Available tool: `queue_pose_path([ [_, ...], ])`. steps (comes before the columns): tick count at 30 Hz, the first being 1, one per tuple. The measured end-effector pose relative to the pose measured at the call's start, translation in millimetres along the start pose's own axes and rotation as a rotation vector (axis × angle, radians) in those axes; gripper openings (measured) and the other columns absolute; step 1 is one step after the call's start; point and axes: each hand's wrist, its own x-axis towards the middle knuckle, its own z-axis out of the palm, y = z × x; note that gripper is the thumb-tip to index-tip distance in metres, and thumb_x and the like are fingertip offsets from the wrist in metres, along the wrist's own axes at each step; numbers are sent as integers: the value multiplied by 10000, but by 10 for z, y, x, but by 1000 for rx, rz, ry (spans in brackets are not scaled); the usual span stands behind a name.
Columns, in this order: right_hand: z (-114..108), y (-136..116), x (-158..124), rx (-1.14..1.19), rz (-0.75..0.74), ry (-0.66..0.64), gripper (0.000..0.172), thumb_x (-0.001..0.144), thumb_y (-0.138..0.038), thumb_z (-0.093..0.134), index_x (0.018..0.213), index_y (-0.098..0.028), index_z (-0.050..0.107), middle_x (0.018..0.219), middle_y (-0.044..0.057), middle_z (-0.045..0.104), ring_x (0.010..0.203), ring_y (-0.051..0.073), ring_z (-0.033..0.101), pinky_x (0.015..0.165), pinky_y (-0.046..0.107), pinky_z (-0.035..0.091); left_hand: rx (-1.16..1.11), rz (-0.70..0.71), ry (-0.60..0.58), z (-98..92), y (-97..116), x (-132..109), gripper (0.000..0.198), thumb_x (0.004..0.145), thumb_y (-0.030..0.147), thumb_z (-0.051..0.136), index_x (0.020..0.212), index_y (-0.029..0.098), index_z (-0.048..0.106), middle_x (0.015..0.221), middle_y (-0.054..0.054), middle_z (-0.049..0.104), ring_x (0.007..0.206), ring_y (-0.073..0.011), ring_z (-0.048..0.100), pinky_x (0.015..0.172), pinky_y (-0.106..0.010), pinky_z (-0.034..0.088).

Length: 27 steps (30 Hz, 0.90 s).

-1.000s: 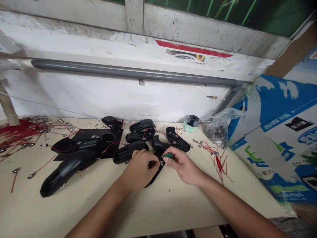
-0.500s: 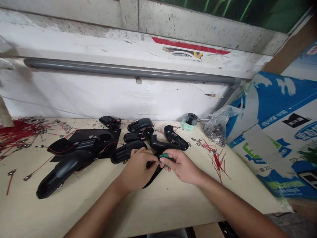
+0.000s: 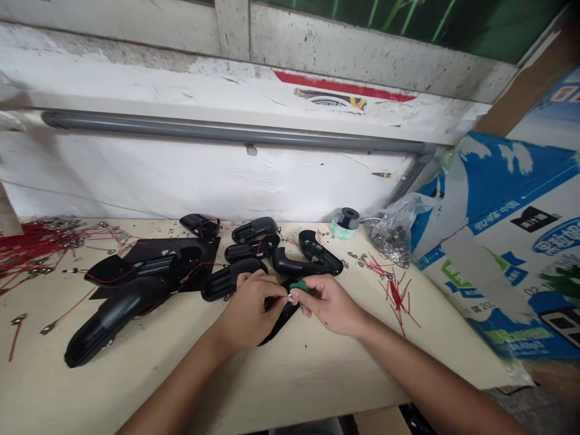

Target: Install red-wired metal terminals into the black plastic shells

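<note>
Bent over a tabletop (image 3: pixel 362 368), a person brings both hands together above a black molded part (image 3: pixel 278 325). The left hand (image 3: pixel 254 309) pinches a small metal piece (image 3: pixel 290 298) between thumb and finger, while the right hand (image 3: pixel 333 304) closes around a green object (image 3: pixel 298 285), its thumb against the metal. More black molded shells (image 3: pixel 122 305) lie to the left and behind. Red wires (image 3: pixel 399 296) are strewn at right, near a clear plastic bag (image 3: pixel 410 211) of metal bits; a tape roll (image 3: pixel 343 229) stands by the wall.
</note>
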Motion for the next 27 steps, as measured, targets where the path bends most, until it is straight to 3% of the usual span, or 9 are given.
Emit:
queue_pose_path([
  [6,48,-14,-2,-16,-27,41,368,929,-446,599,689,-167,580,588,-14,497,540,116,407,493,241,282,-16,-19,-1,22,6,-9,298,929,204,513,710,231,714,671,-9,631,774,-195,533,797,-371,319],
  [14,99,24,10,17,-44,87,373,933,-439,595,679,-168,565,596,-14,488,564,126,429,521,249,316,1,-41,-13,40,-9,-4,274,929,223,505,760,248,719,705,2,653,807,-197,552,823,-385,308],
  [17,41,-39,2,24,-52,101,358,938,-460,586,756,-157,643,612,10,564,593,148,505,554,263,377,-33,-87,31,48,-29,9,254,924,229,511,774,239,717,714,4,664,797,-192,575,827,-376,328],
  [20,-83,-95,-27,67,-67,143,299,949,-440,568,987,-164,677,779,53,666,646,170,576,596,287,438,-95,-110,81,63,-44,4,217,919,238,526,794,223,703,767,7,687,785,-179,596,855,-369,356],
  [23,-189,-125,-69,-70,-61,145,283,956,-322,533,1207,-222,615,943,54,669,633,151,539,593,281,431,-190,-136,105,72,-49,-13,215,928,264,518,803,206,682,799,-2,693,767,-168,603,786,-324,404],
  [27,-201,-149,-97,-326,-124,149,206,857,-180,590,1051,-227,641,850,13,617,661,151,513,619,261,399,-279,-182,125,86,-55,-25,208,927,308,528,825,191,665,809,-19,670,737,-161,594,650,-272,418],
])
